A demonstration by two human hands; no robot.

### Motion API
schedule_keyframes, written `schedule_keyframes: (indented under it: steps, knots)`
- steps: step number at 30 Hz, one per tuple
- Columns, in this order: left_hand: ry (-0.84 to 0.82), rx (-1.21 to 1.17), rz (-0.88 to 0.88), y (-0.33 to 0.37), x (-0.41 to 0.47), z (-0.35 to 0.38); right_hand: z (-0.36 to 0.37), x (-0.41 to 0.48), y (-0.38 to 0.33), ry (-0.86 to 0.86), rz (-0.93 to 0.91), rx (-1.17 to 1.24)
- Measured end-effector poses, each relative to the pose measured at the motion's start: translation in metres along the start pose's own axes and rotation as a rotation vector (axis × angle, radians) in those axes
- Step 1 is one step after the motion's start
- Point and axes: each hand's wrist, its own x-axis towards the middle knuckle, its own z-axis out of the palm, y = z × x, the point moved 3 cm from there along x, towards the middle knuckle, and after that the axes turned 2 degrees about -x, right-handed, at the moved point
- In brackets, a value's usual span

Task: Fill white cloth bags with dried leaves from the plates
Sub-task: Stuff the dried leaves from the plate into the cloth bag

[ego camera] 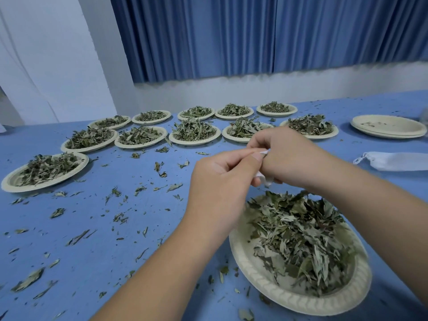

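Hands (215,181) (286,156) together around white bag (264,180)

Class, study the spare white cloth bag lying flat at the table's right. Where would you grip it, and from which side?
Probably pinch the white cloth bag at its left, drawstring end, from above left: it lies flat, and that end points toward the person.

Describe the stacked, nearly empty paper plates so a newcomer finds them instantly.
On the blue table, follow the two back rows of leaf-heaped cream paper plates rightward. Past the last one, near the right edge and behind the flat white cloth bags, sits the stack of cream paper plates: the only plates stacked and nearly bare.
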Motion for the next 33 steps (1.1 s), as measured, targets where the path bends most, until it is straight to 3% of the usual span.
schedule_keyframes:
  steps: [8, 13, 18, 33]
  knots:
    - [0.118, 0.080, 0.010, -0.001, 0.006, -0.012, -0.025, -0.028, 0.028, 0.061, -0.161, 0.150]
    - [0.216, 0.128, 0.092, 0.001, 0.009, -0.019, -0.044, -0.046, 0.050, -0.149, -0.118, -0.172]
    - [0.250, 0.206, 0.204, 0.007, 0.008, -0.023, -0.042, -0.055, 0.049, -0.318, -0.085, -0.308]
    - [0.231, 0.387, 0.246, 0.001, 0.010, -0.016, -0.006, -0.071, 0.032, -0.315, -0.212, -0.589]
